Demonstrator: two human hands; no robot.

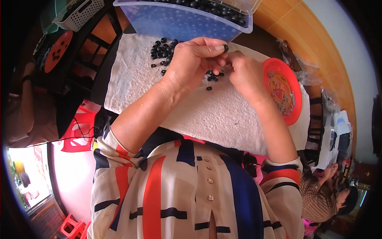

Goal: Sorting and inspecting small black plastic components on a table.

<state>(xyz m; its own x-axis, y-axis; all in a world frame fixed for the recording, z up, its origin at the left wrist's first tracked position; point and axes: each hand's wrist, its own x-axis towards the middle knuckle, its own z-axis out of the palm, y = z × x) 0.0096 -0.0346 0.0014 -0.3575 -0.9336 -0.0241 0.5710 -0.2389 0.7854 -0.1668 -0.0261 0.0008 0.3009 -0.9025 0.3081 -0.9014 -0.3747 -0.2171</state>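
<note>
Over the white towel [207, 119], my left hand [191, 59] pinches a small round black piece [225, 48] between thumb and index finger. Close beside it, my right hand [247, 75] has its fingers curled together; whatever is at its fingertips is hidden. Round black pieces with holes [161, 51] lie in a loose heap on the towel, left of my left wrist and partly behind it. Below my fingers are several smaller black parts [213, 77], and one more [209, 88] sits apart. To the right, a red plate [297, 95] contains many small shiny metal-like parts.
A translucent blue bin [171, 24] full of black round pieces stands at the towel's far edge. At left, another person's arm [28, 99] is near a red plate [59, 51] and a white basket [85, 16]. A person in a checked shirt [318, 199] is at the lower right.
</note>
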